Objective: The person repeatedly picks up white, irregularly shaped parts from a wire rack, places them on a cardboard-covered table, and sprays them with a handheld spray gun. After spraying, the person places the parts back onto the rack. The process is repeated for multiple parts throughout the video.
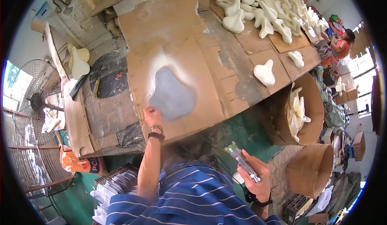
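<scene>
Head view: cardboard-covered desk [258,51].
L hand [152,116]: fingers curled, touching smooth grey saddle-shaped foam pad [172,96].
R hand [254,172]: gripping slim metal spray gun [242,161].
Nearby: glossy white moulded pad [264,73].

Cardboard-covered workbench [225,63] with grey saddle-shaped piece [172,94] and white moulded pieces [264,72].

Your left hand [152,116] rests on the cardboard [177,35], at the near left edge of the pad [172,96]. Your right hand [254,174] holds the spray gun [242,160] nearer, right. Drum [300,110] sits right; fan [36,100] far left.
</scene>
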Motion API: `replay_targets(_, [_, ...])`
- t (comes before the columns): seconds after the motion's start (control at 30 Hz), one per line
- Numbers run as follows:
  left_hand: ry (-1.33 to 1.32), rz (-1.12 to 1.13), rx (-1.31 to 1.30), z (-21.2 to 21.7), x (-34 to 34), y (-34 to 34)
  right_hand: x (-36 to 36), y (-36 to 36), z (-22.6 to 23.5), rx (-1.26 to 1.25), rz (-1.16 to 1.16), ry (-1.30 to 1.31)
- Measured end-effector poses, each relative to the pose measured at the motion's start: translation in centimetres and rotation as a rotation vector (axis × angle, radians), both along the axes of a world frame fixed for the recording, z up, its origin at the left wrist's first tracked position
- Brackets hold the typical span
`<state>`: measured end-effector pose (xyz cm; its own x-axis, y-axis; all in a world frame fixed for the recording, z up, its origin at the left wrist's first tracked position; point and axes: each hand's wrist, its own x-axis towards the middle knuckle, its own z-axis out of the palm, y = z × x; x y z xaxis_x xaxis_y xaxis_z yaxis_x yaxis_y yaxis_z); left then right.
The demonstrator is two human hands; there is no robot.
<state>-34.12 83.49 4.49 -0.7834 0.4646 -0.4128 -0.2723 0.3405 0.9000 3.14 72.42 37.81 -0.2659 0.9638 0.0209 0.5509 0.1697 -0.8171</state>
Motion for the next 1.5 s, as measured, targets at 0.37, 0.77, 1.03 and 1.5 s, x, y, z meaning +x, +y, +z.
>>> replay_targets(0.37, [-0.656, -0.003, 1.028, 20.8, 0.6, 5.6, 1.9, 0.4, -3.1, -0.11, 0.184, 0.09])
replay_targets(0.77, [-0.486, 0.498, 1.306, 17.3, 7.5, -25.0, 0.1, 3.5, -8.1, -0.088, 0.814, -0.04])
replay_targets(1.03, [-0.288, 1.212, 1.296, 9.5, 18.0, -43.3, -3.9, 2.4, -8.0, -0.206, 1.211, -0.186])
replay_targets(1.5, [0.272, 2.06, 1.074, -0.5, 25.7, -69.7, -12.7, -1.8, -8.6, -0.081, 1.575, -0.27])
